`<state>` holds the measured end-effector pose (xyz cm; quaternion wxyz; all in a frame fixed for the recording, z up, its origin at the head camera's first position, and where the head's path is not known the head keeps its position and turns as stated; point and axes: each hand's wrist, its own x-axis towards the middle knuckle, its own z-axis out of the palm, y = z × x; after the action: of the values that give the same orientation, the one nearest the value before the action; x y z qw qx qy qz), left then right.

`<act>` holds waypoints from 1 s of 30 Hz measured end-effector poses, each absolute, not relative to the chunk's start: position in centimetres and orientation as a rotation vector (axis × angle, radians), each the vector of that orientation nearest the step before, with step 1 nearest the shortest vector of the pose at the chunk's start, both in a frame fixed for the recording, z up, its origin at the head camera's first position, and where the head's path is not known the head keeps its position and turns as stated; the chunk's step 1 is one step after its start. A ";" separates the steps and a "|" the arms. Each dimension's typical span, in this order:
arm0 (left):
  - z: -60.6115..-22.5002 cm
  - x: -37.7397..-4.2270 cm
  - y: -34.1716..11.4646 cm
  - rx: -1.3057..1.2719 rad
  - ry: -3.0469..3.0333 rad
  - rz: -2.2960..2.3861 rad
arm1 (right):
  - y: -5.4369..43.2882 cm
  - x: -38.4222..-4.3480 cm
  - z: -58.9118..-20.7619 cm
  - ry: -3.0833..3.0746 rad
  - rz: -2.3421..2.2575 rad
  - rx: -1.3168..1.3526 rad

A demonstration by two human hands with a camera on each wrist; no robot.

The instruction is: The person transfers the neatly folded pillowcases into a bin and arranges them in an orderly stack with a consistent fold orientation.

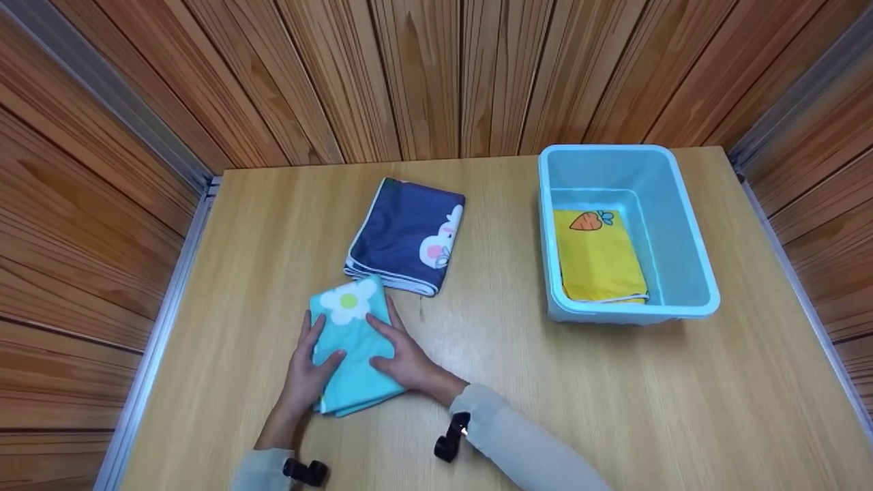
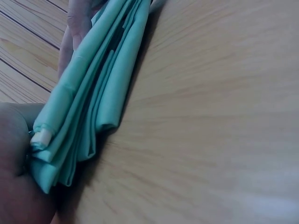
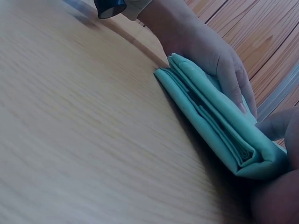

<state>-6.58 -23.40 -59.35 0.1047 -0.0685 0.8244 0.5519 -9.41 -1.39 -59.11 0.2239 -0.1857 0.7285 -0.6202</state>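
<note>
A folded turquoise cloth with a white flower print lies between both hands at the front left of the table. My left hand grips its left side, thumb on top. On the opposite side my right hand holds it, thumb and index finger over the top and other fingers along the edge. Seen from the left wrist, the cloth shows several stacked folds close above the tabletop. The right wrist view shows the cloth's thick folded edge; its underside is hidden.
A folded navy cloth with a white rabbit print lies just behind the turquoise one. At the right stands a light blue bin holding a folded yellow cloth with a carrot print. Wood-panelled walls bound the table.
</note>
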 end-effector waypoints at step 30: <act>-57.4 -6.5 -23.6 -0.231 2.375 1.679 | -1.8 -9.4 -57.7 1.988 -1.794 -0.463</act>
<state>-6.55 -23.60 -57.41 0.1115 -0.0786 0.8089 0.5719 -9.42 -1.77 -57.72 0.2104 -0.1665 0.7152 -0.6453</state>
